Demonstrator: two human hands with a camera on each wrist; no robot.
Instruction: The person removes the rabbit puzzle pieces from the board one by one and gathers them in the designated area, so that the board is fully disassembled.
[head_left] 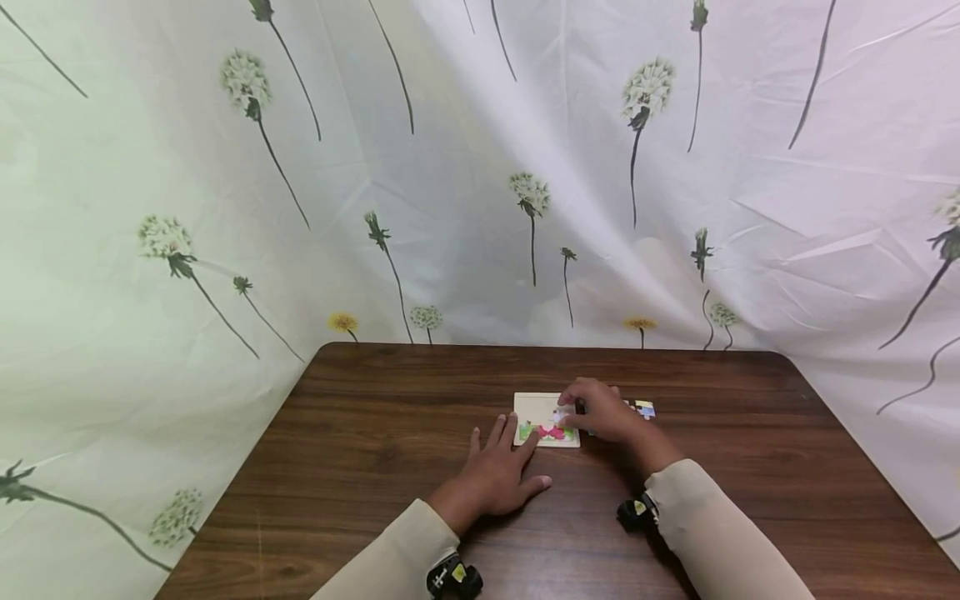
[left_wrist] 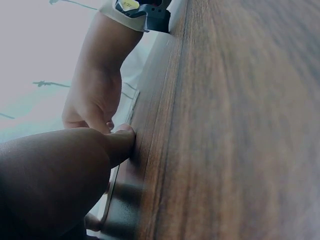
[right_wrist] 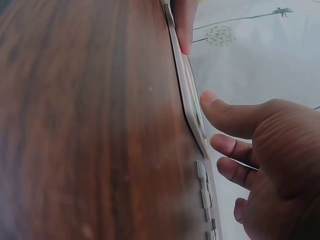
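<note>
Looking light and stiff, the jigsaw tray (head_left: 532,404) suits a six-o'clock rim hold; left hand (head_left: 495,473) spread, right hand (head_left: 606,413), pinching unclear.

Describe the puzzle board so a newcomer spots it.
Find the dark brown table. Toward its far side, the left hand touches the puzzle board. Unlike the loose pieces to its right, it is a pale framed rectangle, pink and green along its near edge.
</note>
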